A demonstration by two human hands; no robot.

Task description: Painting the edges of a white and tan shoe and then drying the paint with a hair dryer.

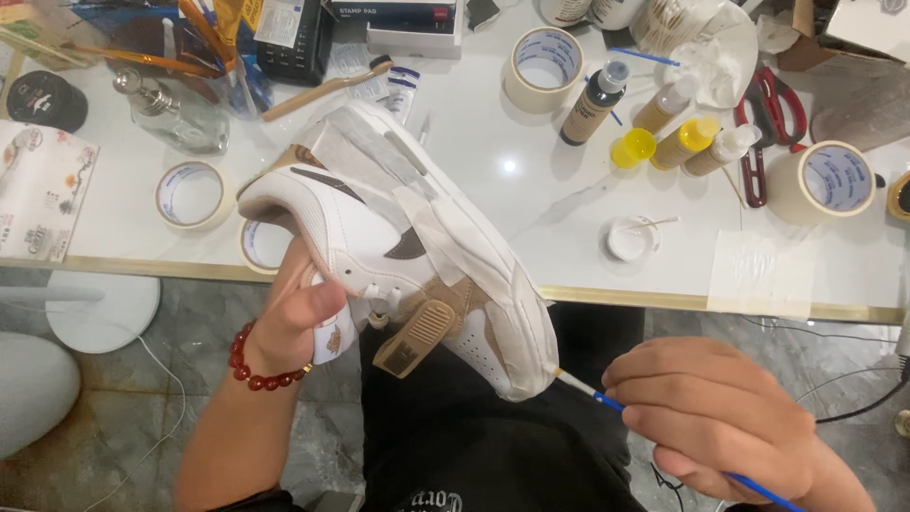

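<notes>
You are looking at a white table (531,180) crowded with clutter: red-handled scissors (770,123) lying on it, four paint bottles (654,118) standing left of the scissors, a tape roll (834,180) sitting just right of them.

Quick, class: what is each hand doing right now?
Left hand: closed on the white sneaker, gripping its heel end.
Right hand: closed on a thin blue paintbrush, tip touching the sneaker's toe.
</notes>
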